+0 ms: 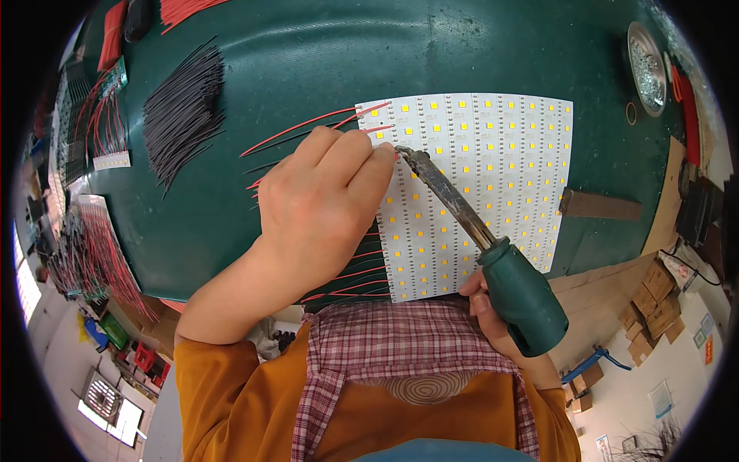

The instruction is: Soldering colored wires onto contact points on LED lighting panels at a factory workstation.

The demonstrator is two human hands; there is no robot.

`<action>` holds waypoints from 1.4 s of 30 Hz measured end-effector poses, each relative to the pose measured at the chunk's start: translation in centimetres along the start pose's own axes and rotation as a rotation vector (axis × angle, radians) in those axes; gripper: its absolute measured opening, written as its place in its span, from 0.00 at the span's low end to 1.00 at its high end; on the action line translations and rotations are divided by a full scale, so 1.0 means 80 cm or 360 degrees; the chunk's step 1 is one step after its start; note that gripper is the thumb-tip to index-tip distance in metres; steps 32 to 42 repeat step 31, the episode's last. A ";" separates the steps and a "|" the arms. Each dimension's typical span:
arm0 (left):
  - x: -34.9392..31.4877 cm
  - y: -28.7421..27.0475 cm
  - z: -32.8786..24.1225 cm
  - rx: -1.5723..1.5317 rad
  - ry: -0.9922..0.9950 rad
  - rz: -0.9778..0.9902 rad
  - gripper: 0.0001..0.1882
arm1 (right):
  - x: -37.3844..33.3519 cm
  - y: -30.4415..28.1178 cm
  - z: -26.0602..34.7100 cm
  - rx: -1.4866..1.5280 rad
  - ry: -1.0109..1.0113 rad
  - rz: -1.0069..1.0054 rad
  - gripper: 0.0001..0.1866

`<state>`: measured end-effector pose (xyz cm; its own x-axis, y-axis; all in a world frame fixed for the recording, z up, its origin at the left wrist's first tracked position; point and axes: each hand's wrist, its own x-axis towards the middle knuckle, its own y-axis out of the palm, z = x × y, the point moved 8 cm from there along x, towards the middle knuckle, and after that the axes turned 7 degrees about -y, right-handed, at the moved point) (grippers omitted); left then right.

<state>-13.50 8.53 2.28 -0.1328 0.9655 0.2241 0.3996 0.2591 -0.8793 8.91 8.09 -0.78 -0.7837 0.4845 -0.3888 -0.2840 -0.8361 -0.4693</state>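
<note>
A white panel of LED boards (508,162) with rows of yellow LEDs lies on the green tabletop. My left hand (323,200) is closed over its left edge, thumb and fingertips pinched on a wire; a speck of red shows at the fingertips, the rest is hidden. My right hand (493,316) is wrapped round a soldering iron (527,296) with a thick green handle, which covers part of the fingers. The iron's dark tip (404,152) is right beside my left fingertips on the panel. Red wires (300,129) and black wires stick out from the panel's left edge.
A heap of black wires (185,108) lies left, red wire bundles (112,35) behind it. Wired boards (108,108) line the left edge. A brown bar (600,205) lies right of the panel; a metal dish (647,69) and a small ring (630,113) are farther back.
</note>
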 end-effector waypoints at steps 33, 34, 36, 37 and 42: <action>-0.024 0.000 -0.005 -0.0109 -0.0017 -0.0024 0.15 | -0.016 0.004 -0.007 0.0547 0.0081 -0.0278 0.16; -0.024 0.000 -0.005 -0.0109 -0.0017 -0.0024 0.15 | -0.016 0.004 -0.007 0.0547 0.0081 -0.0278 0.16; -0.024 0.000 -0.005 -0.0109 -0.0017 -0.0024 0.15 | -0.016 0.004 -0.007 0.0547 0.0081 -0.0278 0.16; -0.024 0.000 -0.005 -0.0109 -0.0017 -0.0024 0.15 | -0.016 0.004 -0.007 0.0547 0.0081 -0.0278 0.16; -0.024 0.000 -0.005 -0.0109 -0.0017 -0.0024 0.15 | -0.016 0.004 -0.007 0.0547 0.0081 -0.0278 0.16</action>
